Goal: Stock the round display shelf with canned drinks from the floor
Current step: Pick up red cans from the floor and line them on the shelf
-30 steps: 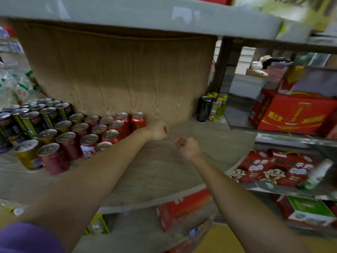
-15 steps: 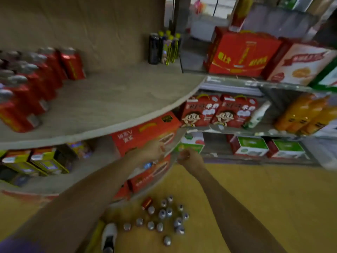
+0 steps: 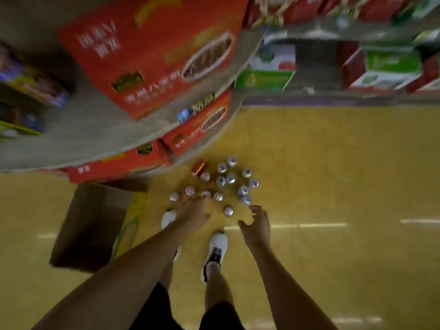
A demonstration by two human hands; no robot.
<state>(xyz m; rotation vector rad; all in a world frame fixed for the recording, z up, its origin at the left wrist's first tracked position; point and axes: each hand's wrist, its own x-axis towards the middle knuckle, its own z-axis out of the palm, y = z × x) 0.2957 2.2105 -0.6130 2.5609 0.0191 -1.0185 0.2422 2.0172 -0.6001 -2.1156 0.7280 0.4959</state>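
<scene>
in the head view we see the cans (image 3: pixel 214 184) standing clustered on the floor (image 3: pixel 333 163) at frame centre, below the round shelf (image 3: pixel 95 139) at upper left. our left hand (image 3: pixel 192 211) and right hand (image 3: pixel 257 226) reach down with fingers spread, holding nothing, likely to take one each.

Both bare forearms extended downward and forward. Left hand (image 3: pixel 192 214) reached furthest, fingers stretched out, nothing held. Right hand (image 3: pixel 256 226) held slightly nearer, fingers spread and loosely curved, thumb apart, nothing gripped. Hands kept apart.
</scene>
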